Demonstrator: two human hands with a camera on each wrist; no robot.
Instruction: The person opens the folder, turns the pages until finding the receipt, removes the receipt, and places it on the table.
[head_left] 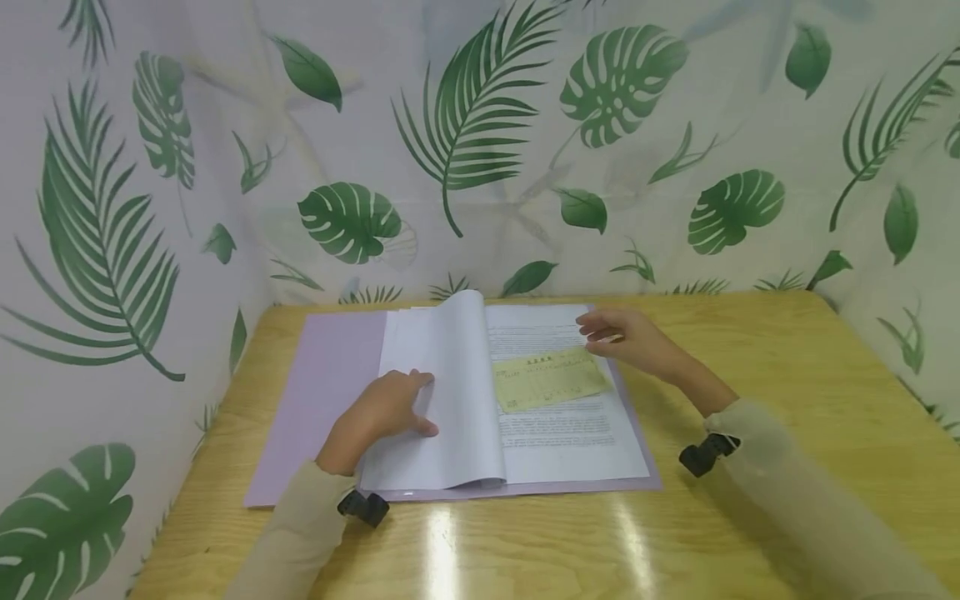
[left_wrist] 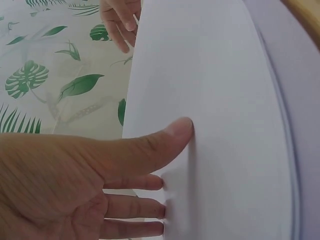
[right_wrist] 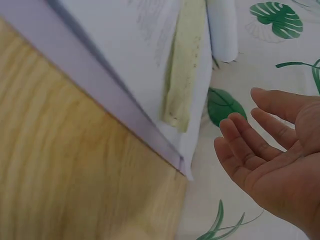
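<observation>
A purple folder lies spread on the table with printed sheets inside. Turned-over pages bulge in a curve along the middle, their blank backs showing. My left hand rests on these pages, thumb and fingertips touching the paper in the left wrist view. On the right-hand sheet lies a yellow slip with writing on it. Beside the slip's upper right corner hovers my right hand. The right wrist view shows that hand with loosely bent fingers and nothing between them.
The wooden table extends to both sides of the folder and in front of it. A white cloth with green leaf prints hangs behind the table and along its sides. Each wrist wears a black strap device.
</observation>
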